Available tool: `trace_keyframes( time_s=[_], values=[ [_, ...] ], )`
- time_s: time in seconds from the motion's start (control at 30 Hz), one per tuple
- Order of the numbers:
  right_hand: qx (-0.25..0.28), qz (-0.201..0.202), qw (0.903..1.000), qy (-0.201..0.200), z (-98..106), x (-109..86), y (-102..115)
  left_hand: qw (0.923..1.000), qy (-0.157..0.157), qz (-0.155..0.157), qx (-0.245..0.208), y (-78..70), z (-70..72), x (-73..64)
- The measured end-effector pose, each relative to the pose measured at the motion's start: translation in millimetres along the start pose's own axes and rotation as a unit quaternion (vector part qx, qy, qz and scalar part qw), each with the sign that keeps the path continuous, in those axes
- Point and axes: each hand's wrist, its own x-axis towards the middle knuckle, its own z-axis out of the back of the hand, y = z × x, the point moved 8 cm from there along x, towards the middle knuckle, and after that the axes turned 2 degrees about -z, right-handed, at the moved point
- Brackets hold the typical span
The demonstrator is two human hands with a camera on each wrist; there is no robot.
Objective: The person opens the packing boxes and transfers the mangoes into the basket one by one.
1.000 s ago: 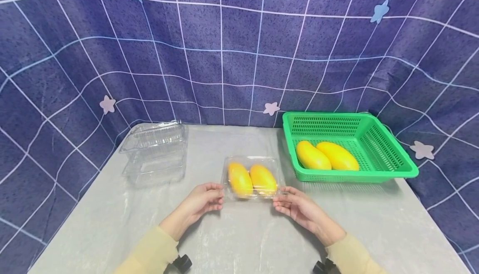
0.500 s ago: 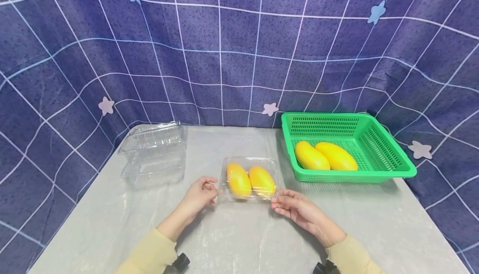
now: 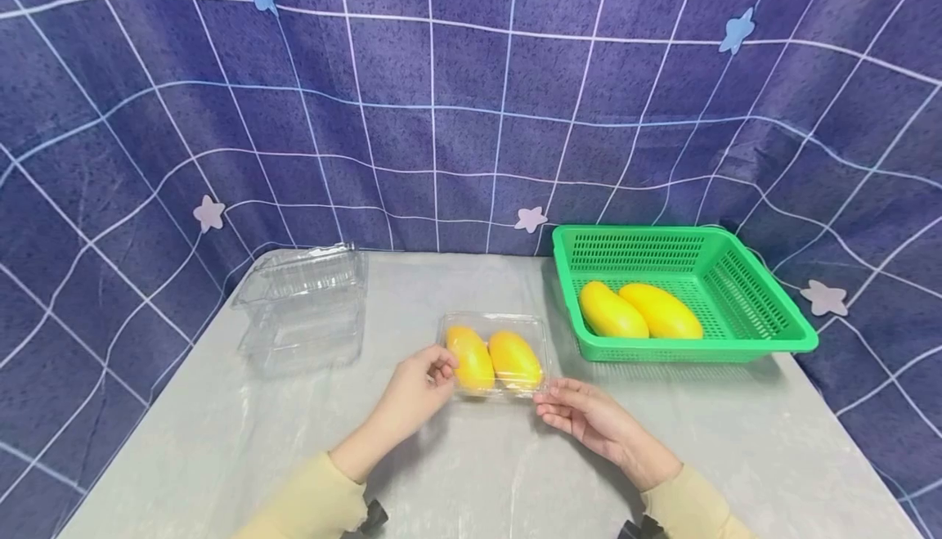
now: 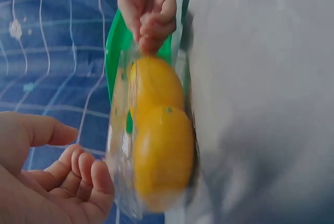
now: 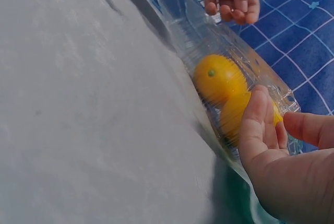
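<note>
A clear plastic clamshell box with its lid down stands mid-table, two yellow mangoes side by side inside. My right hand holds its front right corner, thumb and fingers at the rim. Over the front left corner in the head view is my left hand, its fingers loosely bent. The left wrist view shows that thumb and the fingers apart, with nothing between them, beside the box wall. In the right wrist view, the right fingers overlap the nearer mango.
At the back right stands a green plastic basket with two more mangoes in it. Empty clear clamshells stand open at the back left of the grey table. A blue gridded curtain hangs behind.
My left hand has let go of the box's left end, drawn back a little, then moved right and over its front left corner. The right hand has stayed at its corner.
</note>
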Motion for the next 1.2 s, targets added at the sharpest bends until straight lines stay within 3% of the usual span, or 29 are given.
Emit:
trace_keyframes(
  time_s=[0.23, 0.53, 0.67, 0.83, 1.07, 1.2],
  values=[
    [0.021, -0.009, 0.9997, -0.005, 2, -0.6, -1, 0.9909, 0.016, -0.107, 0.080, -35.5, -20.4, -1.1],
    [0.046, -0.015, 0.9988, -0.007, 1, -0.8, -3, 0.9740, 0.029, -0.162, 0.155, -50.5, -43.1, -4.7],
    [0.057, -0.015, 0.9983, -0.005, 0, -0.6, -3, 0.9628, 0.035, -0.192, 0.187, -54.3, -53.5, -5.3],
    [0.060, -0.013, 0.9981, 0.004, -2, 0.2, -4, 0.9427, 0.052, -0.224, 0.242, -60.6, -66.6, -4.6],
    [0.054, -0.004, 0.9984, 0.016, -3, 1.4, -3, 0.9032, 0.045, -0.281, 0.321, -71.3, -80.3, -4.5],
    [0.048, -0.004, 0.9987, 0.018, -3, 1.8, -3, 0.8916, 0.043, -0.297, 0.339, -72.6, -87.1, -4.5]
  ],
)
